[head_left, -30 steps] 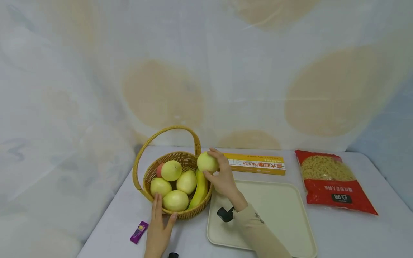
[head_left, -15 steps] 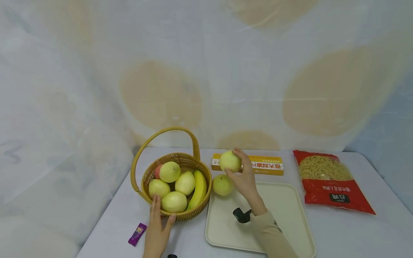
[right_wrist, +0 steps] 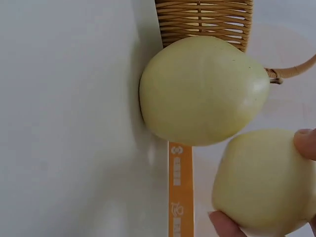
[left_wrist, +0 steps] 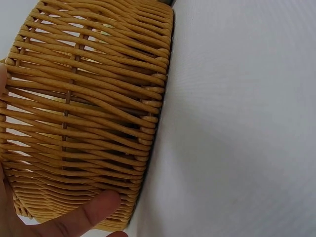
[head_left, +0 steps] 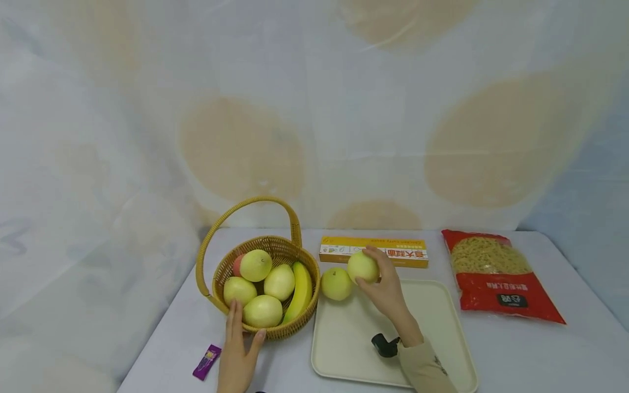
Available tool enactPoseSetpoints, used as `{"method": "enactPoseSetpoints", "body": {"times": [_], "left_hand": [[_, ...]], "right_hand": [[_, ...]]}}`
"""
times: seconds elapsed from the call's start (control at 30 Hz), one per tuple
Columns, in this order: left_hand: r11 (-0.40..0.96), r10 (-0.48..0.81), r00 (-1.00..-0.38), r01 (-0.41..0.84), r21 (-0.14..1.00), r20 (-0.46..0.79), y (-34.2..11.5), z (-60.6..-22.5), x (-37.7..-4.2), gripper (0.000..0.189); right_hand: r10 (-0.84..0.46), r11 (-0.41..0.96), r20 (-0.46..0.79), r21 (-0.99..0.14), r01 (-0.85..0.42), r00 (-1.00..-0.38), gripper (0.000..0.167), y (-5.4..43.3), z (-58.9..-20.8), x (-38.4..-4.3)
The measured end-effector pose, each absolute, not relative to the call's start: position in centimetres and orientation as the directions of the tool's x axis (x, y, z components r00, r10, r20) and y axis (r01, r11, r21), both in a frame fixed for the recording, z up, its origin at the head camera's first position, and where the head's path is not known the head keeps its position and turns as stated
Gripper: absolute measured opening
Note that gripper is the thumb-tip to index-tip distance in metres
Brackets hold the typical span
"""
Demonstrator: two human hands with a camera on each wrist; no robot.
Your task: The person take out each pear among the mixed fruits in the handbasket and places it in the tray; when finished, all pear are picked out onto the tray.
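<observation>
From where I stand, the right hand (head_left: 386, 288) has a pale pear (head_left: 363, 267) pinched between its thumb and fingers, spread about as wide as the fruit and no wider. That pear hangs over the far part of the cream tray (head_left: 354, 346), apparently clear of its surface, close by a second pear (head_left: 336, 284) that sits in the far left corner, stem up; whether the two touch, I can't tell. The left hand (head_left: 238, 352) lies at the near side of the wicker basket (head_left: 292, 331), fingers fairly straight and resting on rim and wall, lifting nothing. To set the fruit down well, I'd lower it slowly beside its neighbour, a touch nearer the tray's middle, so neither gets knocked. Something this round could roll, so I'd let its base settle before the fingers loosen, then lift them straight away. The left hand's light steadying touch seems plenty.
</observation>
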State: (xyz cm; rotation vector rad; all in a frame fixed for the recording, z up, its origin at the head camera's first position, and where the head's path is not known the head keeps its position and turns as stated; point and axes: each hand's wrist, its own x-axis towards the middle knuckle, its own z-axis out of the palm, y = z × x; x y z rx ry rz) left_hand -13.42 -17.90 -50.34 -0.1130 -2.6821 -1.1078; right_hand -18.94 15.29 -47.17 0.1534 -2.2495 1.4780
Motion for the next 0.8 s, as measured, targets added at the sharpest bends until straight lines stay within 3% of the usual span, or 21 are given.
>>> {"method": "enactPoseSetpoints", "body": {"times": [0.8], "left_hand": [[0.711,-0.015,-0.968,0.166,0.683,0.251,-18.0,-50.5,-13.4,0.081]], "right_hand": [[0.031,0.59,0.34,-0.765,-0.257,-0.94,0.07,16.5,-48.9,-18.1]]}}
